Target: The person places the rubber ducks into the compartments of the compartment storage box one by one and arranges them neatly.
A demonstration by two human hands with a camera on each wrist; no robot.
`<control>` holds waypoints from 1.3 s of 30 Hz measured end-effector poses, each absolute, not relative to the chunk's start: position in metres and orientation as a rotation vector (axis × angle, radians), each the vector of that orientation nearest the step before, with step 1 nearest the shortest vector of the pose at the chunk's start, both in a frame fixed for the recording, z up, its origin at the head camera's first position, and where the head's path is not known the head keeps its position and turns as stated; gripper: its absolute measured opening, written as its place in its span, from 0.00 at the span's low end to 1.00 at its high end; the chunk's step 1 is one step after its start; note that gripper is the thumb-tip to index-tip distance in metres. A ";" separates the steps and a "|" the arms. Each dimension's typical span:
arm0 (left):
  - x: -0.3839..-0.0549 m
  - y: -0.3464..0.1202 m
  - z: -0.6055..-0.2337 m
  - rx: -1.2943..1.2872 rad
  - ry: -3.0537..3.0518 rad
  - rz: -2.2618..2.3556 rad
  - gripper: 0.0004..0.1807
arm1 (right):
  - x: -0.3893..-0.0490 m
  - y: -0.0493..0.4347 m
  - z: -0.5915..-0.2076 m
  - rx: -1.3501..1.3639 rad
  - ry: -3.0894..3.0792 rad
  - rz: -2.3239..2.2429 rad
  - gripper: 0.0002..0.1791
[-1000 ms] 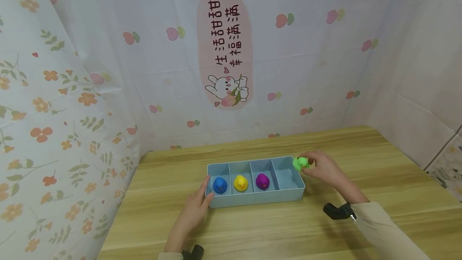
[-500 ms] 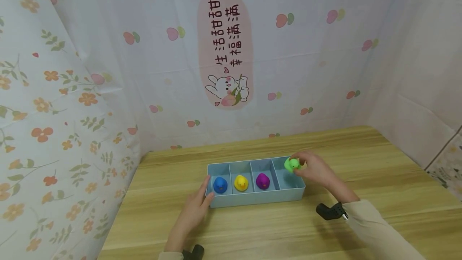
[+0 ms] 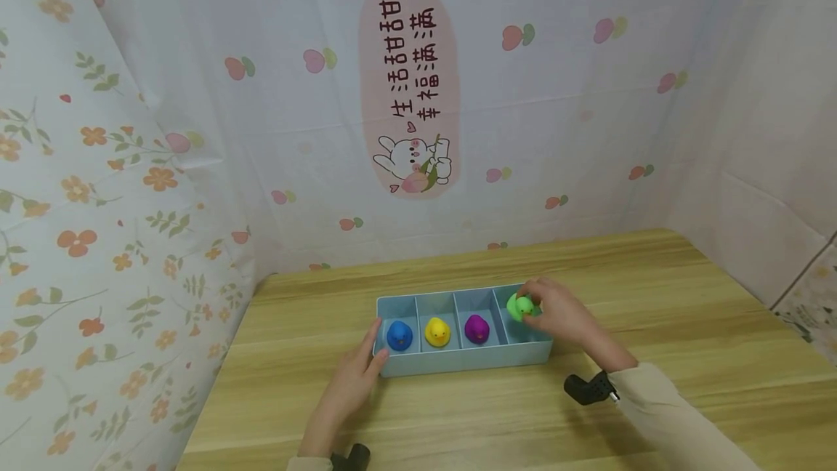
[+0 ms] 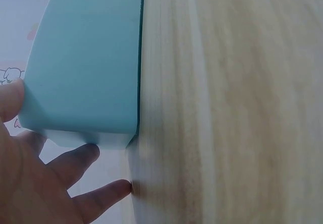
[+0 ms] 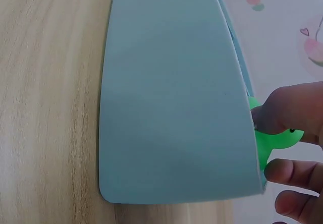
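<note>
A light blue tray with several compartments point(image 3: 458, 362) stands on the table. My left hand point(image 3: 351, 376) holds its left front corner, thumb at the front wall and fingers against the end wall; the left wrist view shows those fingers point(image 4: 75, 163) spread at the tray's end. My right hand point(image 3: 559, 315) pinches a green rubber duck point(image 3: 519, 307) inside the rightmost compartment. In the right wrist view the tray's front wall point(image 5: 171, 108) partly hides the green duck point(image 5: 275, 139). A blue duck point(image 3: 399, 336), a yellow duck point(image 3: 437, 332) and a purple duck point(image 3: 476, 329) sit in the other compartments, one in each.
The wood-grain table point(image 3: 458, 420) extends around the tray. A printed cloth point(image 3: 294, 129) hangs behind it, with a floral curtain point(image 3: 131, 275) at the left. Each wrist wears a black camera mount point(image 3: 588, 388).
My right hand has moved left with the green duck, from over the tray's right end down into the rightmost compartment. The left hand and the other ducks have stayed in place.
</note>
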State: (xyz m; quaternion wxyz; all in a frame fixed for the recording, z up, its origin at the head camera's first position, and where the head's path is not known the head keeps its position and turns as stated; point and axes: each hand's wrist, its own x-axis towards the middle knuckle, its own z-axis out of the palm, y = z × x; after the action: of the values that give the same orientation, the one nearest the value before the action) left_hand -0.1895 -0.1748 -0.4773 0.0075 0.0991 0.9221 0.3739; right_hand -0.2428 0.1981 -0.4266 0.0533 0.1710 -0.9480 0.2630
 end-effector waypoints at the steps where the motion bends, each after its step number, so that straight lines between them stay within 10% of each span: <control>1: -0.189 -0.175 -0.477 0.310 2.883 1.172 0.31 | -0.243 0.197 -0.427 0.527 -2.886 0.793 0.16; 39: -0.192 -0.175 -0.478 0.355 2.894 1.163 0.32 | -0.256 0.185 -0.447 0.604 -3.008 0.438 0.12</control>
State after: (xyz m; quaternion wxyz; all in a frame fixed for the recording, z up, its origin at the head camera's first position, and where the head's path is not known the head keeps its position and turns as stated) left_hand -0.1916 -0.1752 -0.4782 0.0014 0.1131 0.9219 0.3706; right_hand -0.2560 0.1847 -0.4471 0.0213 0.1948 -0.9704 0.1414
